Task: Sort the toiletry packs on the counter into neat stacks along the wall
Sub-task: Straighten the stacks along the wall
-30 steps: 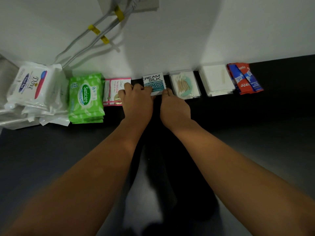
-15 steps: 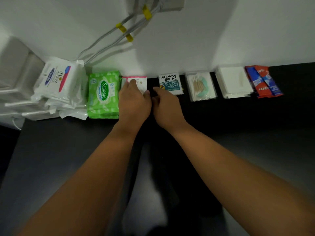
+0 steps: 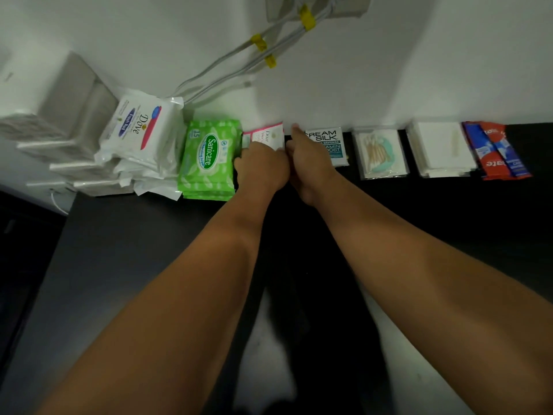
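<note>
While the fingers (image 3: 250, 152) of our left hand (image 3: 261, 170) curl over the near edge of the pink-edged Dove sachets (image 3: 269, 134) and grip them, our right hand (image 3: 309, 166) pokes one digit toward the wall (image 3: 389, 70), between those sachets and the Cream Silk sachets (image 3: 330, 142). We cannot tell how its other fingers lie. Just left sit the green Sanicare wipes (image 3: 209, 157) and the white Dove packs (image 3: 140, 130). To the right, along the wall on the dark counter (image 3: 119, 250), lie cotton bud packs (image 3: 378, 152), plain white packs (image 3: 440, 148) and toothpaste sachets (image 3: 496, 151).
</note>
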A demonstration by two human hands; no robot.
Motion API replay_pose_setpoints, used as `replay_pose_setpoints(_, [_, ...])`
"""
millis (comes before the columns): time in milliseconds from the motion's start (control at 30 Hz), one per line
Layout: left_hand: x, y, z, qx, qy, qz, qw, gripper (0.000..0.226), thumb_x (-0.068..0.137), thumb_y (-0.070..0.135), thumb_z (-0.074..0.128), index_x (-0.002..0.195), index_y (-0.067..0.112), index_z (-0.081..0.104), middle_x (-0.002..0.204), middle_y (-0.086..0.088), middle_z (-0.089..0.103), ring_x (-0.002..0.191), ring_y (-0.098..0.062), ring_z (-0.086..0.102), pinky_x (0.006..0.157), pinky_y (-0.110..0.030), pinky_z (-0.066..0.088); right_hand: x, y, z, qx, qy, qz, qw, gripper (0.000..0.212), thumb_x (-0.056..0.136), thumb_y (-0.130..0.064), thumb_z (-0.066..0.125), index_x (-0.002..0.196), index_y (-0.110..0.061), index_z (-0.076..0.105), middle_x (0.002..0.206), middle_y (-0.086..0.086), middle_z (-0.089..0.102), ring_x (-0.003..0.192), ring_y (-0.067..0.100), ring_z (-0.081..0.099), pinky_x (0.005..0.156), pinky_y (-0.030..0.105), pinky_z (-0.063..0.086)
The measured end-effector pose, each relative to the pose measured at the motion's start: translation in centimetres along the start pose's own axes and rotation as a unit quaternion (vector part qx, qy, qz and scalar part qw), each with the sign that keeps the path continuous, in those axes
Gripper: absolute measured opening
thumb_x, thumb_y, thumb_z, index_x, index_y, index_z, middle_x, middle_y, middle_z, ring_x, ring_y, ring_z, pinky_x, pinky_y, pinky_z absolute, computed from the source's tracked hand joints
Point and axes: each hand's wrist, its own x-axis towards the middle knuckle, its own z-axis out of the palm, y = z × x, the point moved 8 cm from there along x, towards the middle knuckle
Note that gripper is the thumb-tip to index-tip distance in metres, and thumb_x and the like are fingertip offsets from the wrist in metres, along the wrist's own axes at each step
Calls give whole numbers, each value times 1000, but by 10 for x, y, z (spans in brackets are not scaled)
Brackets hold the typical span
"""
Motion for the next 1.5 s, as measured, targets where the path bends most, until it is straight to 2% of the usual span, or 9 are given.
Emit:
replay_pose_setpoints(233, [93, -51, 74, -100, -23, -16, 995, 59, 51, 63, 52, 105, 41, 63, 104, 1, 69, 92, -29, 69, 79, -51, 59, 4, 2, 2, -4, -26, 34, 999, 61, 98, -54, 42, 118, -3, 69, 105, 12, 74, 100, 22, 71, 100, 38, 52])
replay_pose_setpoints(367, [20, -7, 16, -13, -34, -21, 999, 65, 68, 47, 47, 125, 19, 59, 125, -8, 62, 116, -35, 57, 100, -52, 46, 5, 2, 6, 18, -67, 56, 996, 68, 100, -58, 35, 124, -1, 65, 91, 7, 72, 81, 15, 69, 75, 28, 53])
replay_pose_setpoints(533, [5, -4, 7, 82, -52, 0, 995, 52, 89, 29, 35, 130, 6, 57, 133, -16, 55, 125, -37, 51, 102, -48, 41, -3, 2, 7, 19, -78, 75, 994, 66, 101, -56, 33, 123, -1, 63, 107, 12, 74, 92, 17, 71, 64, 22, 54])
replay_pose_setpoints(667, [-12, -11, 12, 79, -54, 29, 995, 39, 98, 20, 40, 130, 6, 56, 138, -17, 49, 130, -39, 43, 108, -46, 32, -31, 9, 3, 46, -105, 89, 989, 64, 103, -53, 28, 135, -4, 57, 130, 15, 64, 115, 22, 64, 74, 22, 57])
replay_pose_setpoints(833, [-49, -36, 22, 74, -49, 58, 994, 35, 95, 32, 43, 121, 11, 55, 138, -16, 47, 128, -37, 40, 93, -37, 27, -74, 29, -17, 41, -121, 86, 988, 66, 103, -54, 25, 138, -7, 54, 131, 10, 65, 119, 17, 63, 86, 19, 55])
replay_pose_setpoints(1000, [-99, -53, 13, 69, 10, 72, 995, 36, 92, 40, 57, 119, 17, 54, 135, -10, 47, 120, -32, 41, 93, -33, 29, -108, 54, -35, -4, -124, 90, 988, 58, 103, -53, 25, 133, -17, 59, 124, 0, 69, 111, 4, 65, 83, 14, 50])
replay_pose_setpoints(1200, [-118, -58, 1, 50, 95, 106, 989, 54, 83, 43, 71, 126, 13, 57, 125, -14, 51, 109, -36, 46, 91, -42, 39, -119, 60, -51, -40, -103, 43, 993, 47, 105, -46, 27, 79, -32, 64, 66, -22, 69, 67, -14, 65, 57, 1, 44])
replay_pose_setpoints(1367, [-113, -60, 1, -12, 87, 136, 987, 63, 83, 56, 57, 131, 16, 51, 134, -5, 52, 120, -29, 46, 97, -32, 31, -117, 57, -44, -29, -94, 25, 995, 50, 103, -53, 30, 107, -23, 71, 106, -4, 75, 103, 3, 68, 88, 18, 49])
replay_pose_setpoints(1500, [-116, -66, 5, 7, 49, 178, 983, 62, 86, 49, 62, 138, 19, 47, 140, 1, 51, 126, -27, 43, 107, -45, 36, -118, 56, -38, -24, -96, 21, 995, 52, 103, -53, 29, 120, -21, 67, 120, 4, 71, 115, 12, 65, 104, 30, 43])
